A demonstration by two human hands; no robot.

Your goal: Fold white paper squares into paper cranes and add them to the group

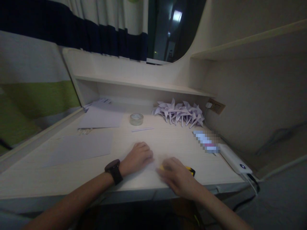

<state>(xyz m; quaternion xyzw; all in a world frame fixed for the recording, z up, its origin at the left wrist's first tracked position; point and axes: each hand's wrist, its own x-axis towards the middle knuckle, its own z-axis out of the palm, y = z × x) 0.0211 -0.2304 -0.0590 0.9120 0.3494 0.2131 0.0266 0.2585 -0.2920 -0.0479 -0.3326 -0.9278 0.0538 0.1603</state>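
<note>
A pale wooden desk [168, 142] spreads across the scene, with a striped curtain [107, 28] beyond its far and left sides. Along the far side, a shelf [144, 83] roofs a shallow recess. To the left lie two white sheets, the near sheet [81, 148] flat and the far sheet [103, 115] overlapping some small pale pieces [85, 131] at its near edge. A heap of white paper pinwheels [181, 112] sits at the far right, partly under the shelf.

Both hands are at the middle of the near side, close together but apart. The right hand [175, 174] is curled and motion-blurred; a yellow-and-black tool [192, 171] shows at its right, with more yellow at the fingers. I cannot tell whether the hand grasps the tool or only covers it. The left hand [137, 155] rests with its fingers bent inward; whether they pinch anything is unclear.

A white power bank [233, 159] lies on the right, just nearer than a pixelated device [206, 141]. A dark watch [114, 169] circles the left wrist. Beyond the hands stand a clear tape roll [136, 119] and, just nearer, a thin paper strip [142, 129].
</note>
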